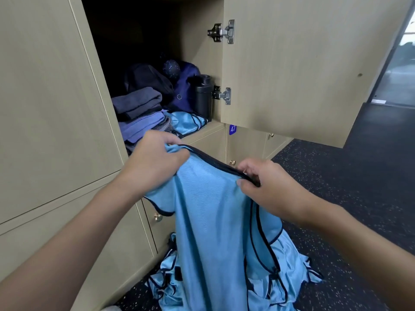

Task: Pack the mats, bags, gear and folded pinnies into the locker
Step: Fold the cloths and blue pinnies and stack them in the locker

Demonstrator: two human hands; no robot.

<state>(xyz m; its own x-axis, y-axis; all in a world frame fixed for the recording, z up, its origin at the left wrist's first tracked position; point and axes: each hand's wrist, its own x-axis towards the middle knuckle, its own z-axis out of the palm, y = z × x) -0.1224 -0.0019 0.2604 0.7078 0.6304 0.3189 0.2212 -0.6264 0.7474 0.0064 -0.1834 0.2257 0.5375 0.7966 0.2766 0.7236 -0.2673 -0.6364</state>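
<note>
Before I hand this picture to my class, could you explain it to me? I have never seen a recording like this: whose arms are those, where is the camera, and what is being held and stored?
There is no machine here. A person works with two bare hands, and the single camera sits on their head, looking forward and down. So the arms reaching in from the bottom are the wearer's own.

The left hand and right hand each grip the dark-trimmed top edge of a light blue pinnie, which hangs down between them.

Behind it is an open locker. Inside lie a stack of folded cloths, dark bags, a black bottle and one folded pinnie. More blue pinnies lie heaped on the speckled floor.
</note>
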